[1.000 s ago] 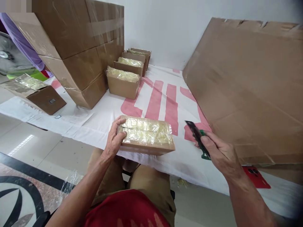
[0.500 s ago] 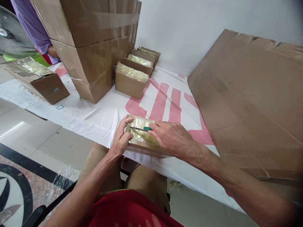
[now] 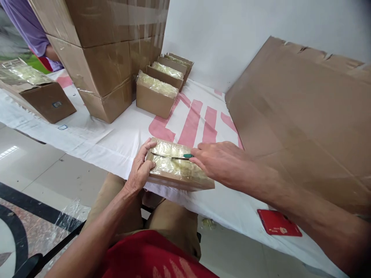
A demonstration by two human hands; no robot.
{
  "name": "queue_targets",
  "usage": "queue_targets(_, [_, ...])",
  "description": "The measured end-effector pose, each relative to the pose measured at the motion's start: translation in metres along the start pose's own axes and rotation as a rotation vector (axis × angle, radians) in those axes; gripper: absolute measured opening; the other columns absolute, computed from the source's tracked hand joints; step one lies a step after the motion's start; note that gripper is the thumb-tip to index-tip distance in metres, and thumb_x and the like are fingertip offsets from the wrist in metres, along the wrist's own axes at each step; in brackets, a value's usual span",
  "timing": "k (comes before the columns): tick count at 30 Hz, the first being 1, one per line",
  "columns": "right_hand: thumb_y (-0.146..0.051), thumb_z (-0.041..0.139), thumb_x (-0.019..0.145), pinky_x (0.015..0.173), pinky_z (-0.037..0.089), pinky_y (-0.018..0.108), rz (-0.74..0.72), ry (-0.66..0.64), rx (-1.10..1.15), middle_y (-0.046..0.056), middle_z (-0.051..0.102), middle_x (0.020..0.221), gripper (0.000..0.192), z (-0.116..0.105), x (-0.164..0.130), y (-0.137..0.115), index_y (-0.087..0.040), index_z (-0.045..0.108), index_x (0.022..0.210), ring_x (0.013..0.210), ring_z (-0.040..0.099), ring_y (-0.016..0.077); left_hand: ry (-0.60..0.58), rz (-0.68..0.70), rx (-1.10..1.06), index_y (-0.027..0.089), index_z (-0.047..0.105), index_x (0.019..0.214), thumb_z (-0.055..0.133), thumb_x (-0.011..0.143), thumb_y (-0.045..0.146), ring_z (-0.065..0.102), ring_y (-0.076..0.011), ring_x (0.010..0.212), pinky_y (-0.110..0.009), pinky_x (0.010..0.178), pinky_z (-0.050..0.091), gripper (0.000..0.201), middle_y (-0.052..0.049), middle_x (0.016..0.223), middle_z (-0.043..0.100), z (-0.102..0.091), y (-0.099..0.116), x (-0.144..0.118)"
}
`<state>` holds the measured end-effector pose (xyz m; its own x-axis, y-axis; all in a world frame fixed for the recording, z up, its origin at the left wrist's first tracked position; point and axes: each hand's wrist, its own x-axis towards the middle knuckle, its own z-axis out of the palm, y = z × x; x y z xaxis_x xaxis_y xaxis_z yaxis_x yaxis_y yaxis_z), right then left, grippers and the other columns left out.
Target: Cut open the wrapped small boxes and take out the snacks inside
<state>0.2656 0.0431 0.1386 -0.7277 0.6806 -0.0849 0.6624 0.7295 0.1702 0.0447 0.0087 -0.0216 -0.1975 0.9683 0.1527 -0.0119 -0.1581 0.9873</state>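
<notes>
A flat cardboard box (image 3: 176, 179) covered with clear plastic film lies at the near edge of the white-and-red sheet (image 3: 116, 143). My left hand (image 3: 139, 169) grips its left end, thumb on top. My right hand (image 3: 217, 160) holds a green-handled utility knife (image 3: 174, 156), whose blade lies flat across the film on top of the box, tip pointing left toward my left thumb.
A stack of large taped cartons (image 3: 101, 50) stands at back left, with a row of small film-covered boxes (image 3: 156, 96) beside it. Another open box (image 3: 37, 96) sits far left. A big cardboard sheet (image 3: 304, 123) leans at right. A red phone (image 3: 278, 227) lies near the front edge. A person in purple (image 3: 34, 27) stands behind.
My right hand brought the knife from the right side onto the box top, then drew back rightward a little along the film. My left hand kept its grip on the box.
</notes>
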Motion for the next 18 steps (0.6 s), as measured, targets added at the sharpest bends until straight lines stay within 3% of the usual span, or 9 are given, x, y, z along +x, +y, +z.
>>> queue_targets(3, [-0.037, 0.048, 0.109, 0.056, 0.035, 0.032, 0.017, 0.083, 0.075, 0.004, 0.065, 0.067, 0.034, -0.009, -0.007, 0.002, -0.022, 0.072, 0.09, 0.053, 0.054, 0.0176, -0.005, -0.01, 0.005, 0.02, 0.069, 0.127, 0.057, 0.063, 0.023, 0.043, -0.0367, 0.152, -0.057, 0.13, 0.031, 0.065, -0.008, 0.157, 0.057, 0.001, 0.002, 0.001])
queue_targets(5, [-0.037, 0.053, 0.108, 0.059, 0.037, 0.032, 0.039, 0.088, 0.079, 0.005, 0.069, 0.073, 0.029, -0.011, -0.002, -0.009, -0.021, 0.073, 0.096, 0.06, 0.06, 0.0191, 0.012, -0.012, 0.009, 0.02, 0.069, 0.125, 0.057, 0.062, 0.023, 0.044, -0.0367, 0.152, -0.056, 0.129, 0.033, 0.064, -0.008, 0.156, 0.058, 0.002, 0.004, 0.001])
queue_targets(11, [-0.022, 0.053, 0.106, 0.063, 0.047, 0.033, 0.067, -0.133, -0.113, 0.014, 0.076, 0.096, 0.021, -0.006, 0.029, -0.044, -0.014, 0.072, 0.111, 0.084, 0.073, 0.0278, -0.003, -0.029, -0.006, 0.021, 0.068, 0.127, 0.057, 0.064, 0.023, 0.044, -0.0365, 0.151, -0.055, 0.128, 0.033, 0.064, -0.007, 0.159, 0.055, 0.002, 0.003, 0.0])
queue_targets(18, [-0.003, 0.054, 0.093, 0.059, 0.046, 0.031, 0.015, -0.258, -0.197, 0.015, 0.077, 0.092, 0.023, -0.02, 0.036, -0.055, -0.013, 0.074, 0.102, 0.079, 0.074, 0.0258, 0.01, -0.03, -0.022, 0.021, 0.068, 0.124, 0.058, 0.06, 0.023, 0.043, -0.0372, 0.152, -0.055, 0.129, 0.031, 0.065, -0.008, 0.156, 0.058, 0.002, 0.005, 0.001])
